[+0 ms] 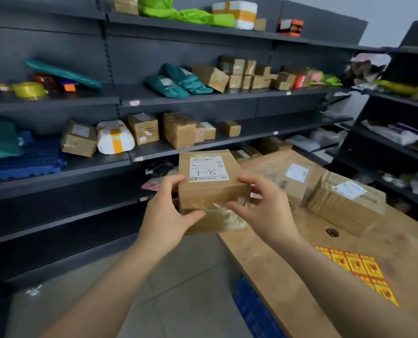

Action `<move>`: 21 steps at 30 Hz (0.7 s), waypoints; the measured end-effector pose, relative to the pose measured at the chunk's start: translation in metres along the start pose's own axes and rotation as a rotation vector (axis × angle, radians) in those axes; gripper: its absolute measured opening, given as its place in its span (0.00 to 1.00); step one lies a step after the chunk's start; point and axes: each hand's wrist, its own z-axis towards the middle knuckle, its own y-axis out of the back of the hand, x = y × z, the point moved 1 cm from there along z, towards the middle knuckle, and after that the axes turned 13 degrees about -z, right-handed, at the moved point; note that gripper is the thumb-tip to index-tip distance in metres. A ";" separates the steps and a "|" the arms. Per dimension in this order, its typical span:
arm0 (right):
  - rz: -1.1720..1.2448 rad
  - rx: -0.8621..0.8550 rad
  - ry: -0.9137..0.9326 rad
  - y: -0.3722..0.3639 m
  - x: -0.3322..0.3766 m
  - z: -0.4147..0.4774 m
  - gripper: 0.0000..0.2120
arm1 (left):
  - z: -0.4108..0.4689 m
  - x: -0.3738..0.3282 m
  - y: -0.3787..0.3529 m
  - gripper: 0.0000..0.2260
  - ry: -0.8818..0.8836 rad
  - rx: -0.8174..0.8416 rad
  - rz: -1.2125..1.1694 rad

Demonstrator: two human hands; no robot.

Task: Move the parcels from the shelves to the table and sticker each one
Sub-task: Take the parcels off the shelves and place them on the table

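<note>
**Firmly in both hands: one small parcel, off the shelves and beside the table**

So, from my station I saw the left hand (pixel 168 211) curled round the left side of a small brown cardboard box (pixel 210 191), fingers over its top edge and thumb pressed on the near face. The right hand (pixel 264 211) gripped the opposite side the same way, its thumb lying on a crumpled patch of clear tape. The box was held in the air, tilted slightly, with its white printed label (pixel 206 168) facing up and a handwritten mark across it.

Just to the right of the box lay the pale wooden table (pixel 264 264). A sheet of yellow-and-red square stickers (pixel 359 269) rested on it near the right forearm. Farther along the tabletop I could make out a medium brown carton with a white label (pixel 344 201) and, beside it, a broad flat brown carton (pixel 276 167).

Behind the hands ran the dark grey metal shelves (pixel 190 103), carrying more brown boxes, a white foam parcel banded with orange tape (pixel 115 137) and teal plastic mailer bags (pixel 178 84).
</note>
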 end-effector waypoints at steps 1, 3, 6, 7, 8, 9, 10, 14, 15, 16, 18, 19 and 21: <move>-0.023 -0.014 -0.035 0.009 -0.017 -0.004 0.26 | 0.004 0.000 -0.019 0.32 0.000 0.039 -0.009; -0.065 -0.037 -0.099 0.023 -0.044 -0.012 0.26 | 0.012 0.002 -0.051 0.32 -0.001 0.115 -0.024; -0.120 -0.086 -0.191 0.038 -0.085 -0.024 0.26 | 0.023 0.007 -0.100 0.32 0.015 0.239 -0.033; -0.130 -0.096 -0.217 0.041 -0.095 -0.028 0.26 | 0.027 0.010 -0.112 0.32 0.023 0.269 -0.042; -0.142 -0.098 -0.254 0.043 -0.107 -0.031 0.25 | 0.030 0.014 -0.127 0.33 0.030 0.305 -0.046; -0.153 -0.097 -0.293 0.044 -0.118 -0.034 0.25 | 0.034 0.018 -0.140 0.33 0.037 0.340 -0.044; -0.165 -0.095 -0.331 0.045 -0.129 -0.036 0.25 | 0.038 0.023 -0.152 0.33 0.042 0.373 -0.041; -0.200 -0.088 -0.459 0.038 -0.166 -0.043 0.24 | 0.055 0.043 -0.190 0.33 0.073 0.492 -0.032; -0.211 -0.083 -0.484 0.034 -0.174 -0.044 0.24 | 0.060 0.049 -0.198 0.33 0.077 0.515 -0.019; -0.224 -0.081 -0.507 0.030 -0.182 -0.045 0.24 | 0.064 0.056 -0.205 0.33 0.078 0.535 -0.003; -0.244 -0.083 -0.543 0.021 -0.194 -0.045 0.23 | 0.070 0.069 -0.219 0.33 0.078 0.564 0.017; -0.247 -0.081 -0.561 0.016 -0.201 -0.044 0.23 | 0.072 0.076 -0.226 0.33 0.080 0.578 0.029; -0.252 -0.070 -0.597 0.004 -0.212 -0.045 0.23 | 0.076 0.090 -0.237 0.34 0.084 0.597 0.050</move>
